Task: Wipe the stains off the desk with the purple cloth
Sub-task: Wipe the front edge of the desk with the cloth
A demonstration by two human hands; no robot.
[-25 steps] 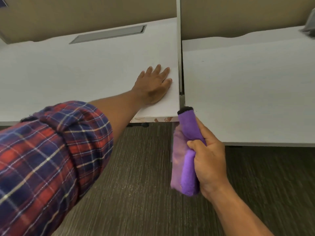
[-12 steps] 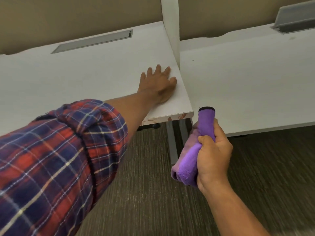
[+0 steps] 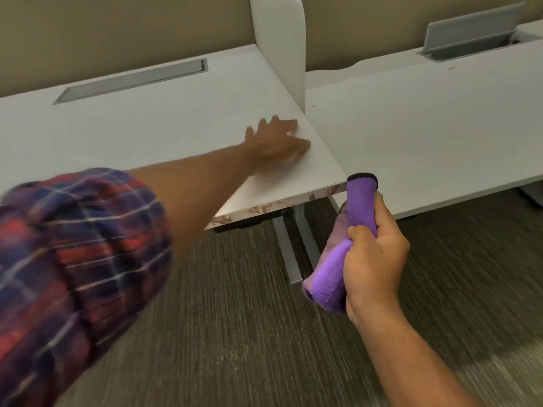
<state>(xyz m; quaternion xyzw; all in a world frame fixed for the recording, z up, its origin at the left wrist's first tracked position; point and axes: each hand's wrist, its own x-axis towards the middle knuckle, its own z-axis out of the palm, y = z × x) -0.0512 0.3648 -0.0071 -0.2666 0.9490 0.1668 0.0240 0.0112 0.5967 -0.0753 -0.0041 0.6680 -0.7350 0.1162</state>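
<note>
My right hand (image 3: pixel 374 251) grips a folded purple cloth (image 3: pixel 333 277), held upright just off the front right corner of the white desk (image 3: pixel 141 133). The cloth's top end sits level with that corner. Reddish-brown stains (image 3: pixel 261 209) run along the desk's front edge, left of the cloth. My left hand (image 3: pixel 276 142) lies flat on the desk top near the same corner, fingers spread, holding nothing. A rolled plaid sleeve covers my left upper arm.
A second white desk (image 3: pixel 426 142) stands to the right, split off by a white divider panel (image 3: pixel 279 48). Each desk has a grey cable flap at the back (image 3: pixel 132 80); the right one is raised. Grey desk legs (image 3: pixel 289 254) stand over dark carpet.
My view has swung left and back, so the desks appear shifted right. The cloth in my right hand has stayed by the desk corner. My left hand remains flat on the desk.
</note>
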